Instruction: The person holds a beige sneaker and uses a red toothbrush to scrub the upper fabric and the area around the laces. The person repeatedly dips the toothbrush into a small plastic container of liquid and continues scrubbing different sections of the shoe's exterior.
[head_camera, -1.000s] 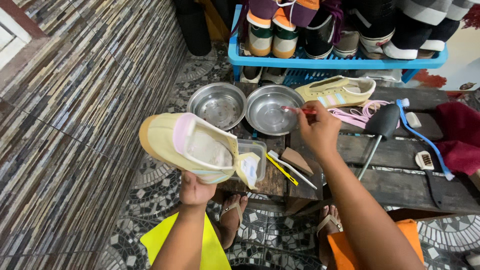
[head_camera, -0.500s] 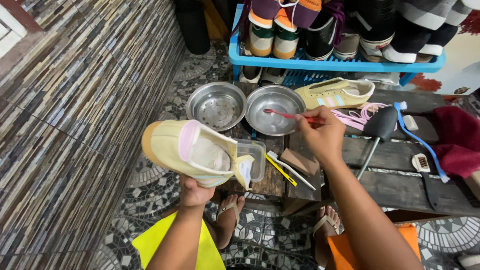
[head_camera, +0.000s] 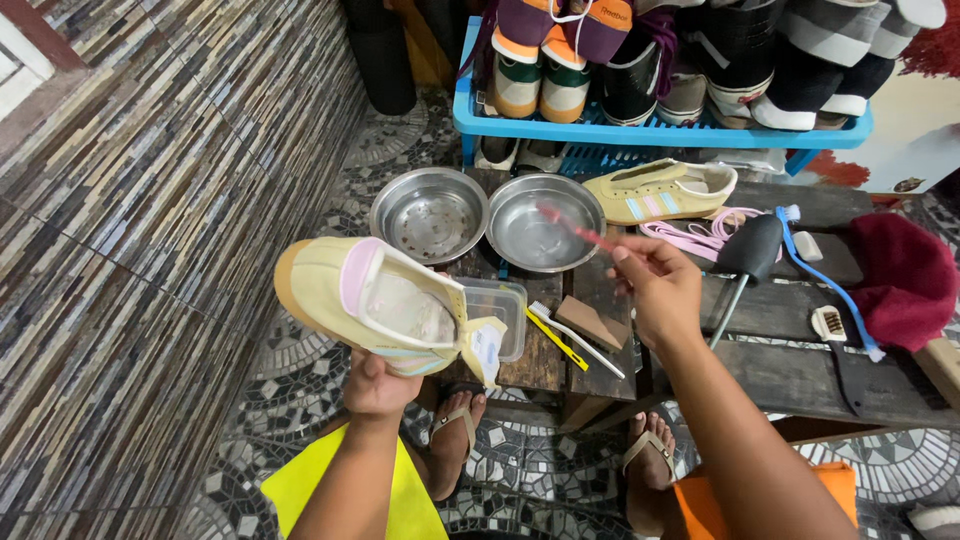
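Observation:
My left hand (head_camera: 375, 385) grips a pale yellow sneaker (head_camera: 375, 300) from below, its opening turned up toward me and its tongue hanging at the right. My right hand (head_camera: 655, 285) holds a red toothbrush (head_camera: 575, 230) whose head hovers over the right one of two steel bowls (head_camera: 545, 220). The left steel bowl (head_camera: 430, 212) sits beside it. The matching yellow sneaker (head_camera: 660, 190) lies on the dark wooden bench (head_camera: 790, 350), next to pink laces (head_camera: 705, 230).
A clear plastic tub (head_camera: 505, 310), a yellow-and-white toothbrush (head_camera: 570, 340), a brown block (head_camera: 592, 322), a black shoe horn (head_camera: 750, 255), a blue brush (head_camera: 830, 275) and a maroon cloth (head_camera: 905, 280) lie on the bench. A blue shoe rack (head_camera: 650, 130) stands behind. A striped tile wall is at the left.
My right hand drew the red toothbrush up and back from the right bowl, tilting it. The sneaker in my left hand shifted slightly lower and left.

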